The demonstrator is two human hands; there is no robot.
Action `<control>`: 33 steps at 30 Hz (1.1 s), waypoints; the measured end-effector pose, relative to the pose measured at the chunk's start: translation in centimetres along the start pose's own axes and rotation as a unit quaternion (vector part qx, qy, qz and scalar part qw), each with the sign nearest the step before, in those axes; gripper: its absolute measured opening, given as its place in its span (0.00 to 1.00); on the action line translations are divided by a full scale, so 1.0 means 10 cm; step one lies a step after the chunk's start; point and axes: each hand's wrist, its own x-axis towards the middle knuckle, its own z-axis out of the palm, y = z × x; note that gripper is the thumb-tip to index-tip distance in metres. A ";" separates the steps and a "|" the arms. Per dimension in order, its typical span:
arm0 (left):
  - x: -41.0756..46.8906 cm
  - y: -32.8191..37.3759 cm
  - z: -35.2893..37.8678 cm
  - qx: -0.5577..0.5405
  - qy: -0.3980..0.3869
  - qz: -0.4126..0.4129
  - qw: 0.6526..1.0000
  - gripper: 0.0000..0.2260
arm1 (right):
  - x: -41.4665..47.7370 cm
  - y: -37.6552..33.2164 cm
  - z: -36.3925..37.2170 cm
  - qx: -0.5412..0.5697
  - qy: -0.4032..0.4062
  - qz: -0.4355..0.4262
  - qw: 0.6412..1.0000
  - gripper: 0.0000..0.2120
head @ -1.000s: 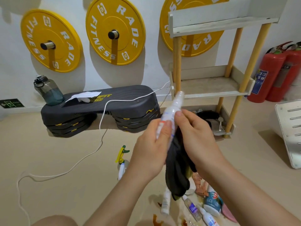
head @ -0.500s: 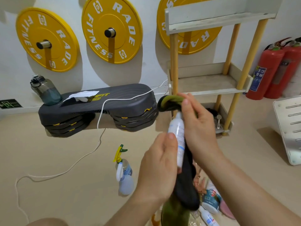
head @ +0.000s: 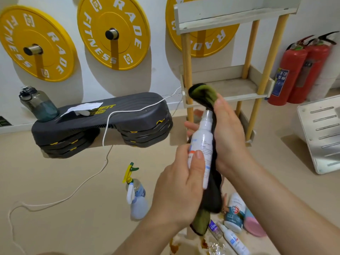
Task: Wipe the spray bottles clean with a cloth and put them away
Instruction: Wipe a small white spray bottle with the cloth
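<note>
The white spray bottle (head: 202,142) stands nearly upright in mid-air at the centre of the view, its nozzle tipped toward 12 o'clock. The left hand (head: 182,183) grips its lower half, thumb laid flat on the label and fingers curled behind. The right hand (head: 228,137) is wrapped round a dark green-and-black cloth (head: 211,197) and presses it against the bottle's 3 o'clock side, with fingertips showing past the bottle at its 9 o'clock edge. The cloth bunches above the nozzle and hangs down below the bottle's base. On the floor at 7 o'clock from the held bottle stands 1 pale blue trigger sprayer (head: 137,196) with a yellow-and-green head, well apart from both hands. At 5 o'clock lies a cluster of containers: a small white bottle (head: 233,238) on its side, a teal-labelled tub (head: 234,212) and a pink lid-like piece (head: 253,225), close together. Behind the hands at 1 o'clock rises a wooden shelf (head: 239,87) on yellow posts. At 9 o'clock a grey step platform (head: 103,122) carries a water jug (head: 38,103) and a white cord (head: 88,183) that trails onto the floor. There are 3 yellow weight plates (head: 112,32) on the wall, and 2 red fire extinguishers (head: 290,74) stand at 2 o'clock.
</note>
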 end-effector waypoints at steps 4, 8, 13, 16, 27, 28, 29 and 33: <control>0.14 -0.09 -0.10 0.036 0.044 0.027 0.998 0.26 | -0.19 0.21 0.07 0.003 -0.022 0.048 0.999 0.17; 0.28 -0.22 -0.15 0.096 0.099 0.086 0.987 0.24 | -0.30 0.26 0.09 0.097 -0.083 0.179 0.976 0.30; 0.38 -0.42 -0.16 0.009 0.097 0.115 0.989 0.25 | -0.33 0.27 0.06 -0.045 -0.147 0.148 0.977 0.28; 0.32 -0.52 -0.05 -0.152 0.056 0.092 0.982 0.25 | -0.31 0.22 0.03 -0.182 -0.179 0.107 0.961 0.27; 0.19 -0.62 -0.08 0.011 0.078 0.089 0.993 0.18 | -0.33 0.24 -0.18 -0.126 -0.272 0.312 0.901 0.36; 0.17 -0.61 -0.09 0.010 0.069 0.079 0.994 0.20 | -0.34 0.26 -0.19 -0.106 -0.280 0.323 0.898 0.36; 0.16 -0.60 -0.11 0.014 0.061 0.072 0.995 0.20 | -0.35 0.29 -0.20 -0.088 -0.286 0.327 0.896 0.36; 0.23 -0.53 -0.36 0.021 0.025 0.018 0.999 0.16 | -0.37 0.39 -0.21 -0.076 -0.271 0.306 0.909 0.34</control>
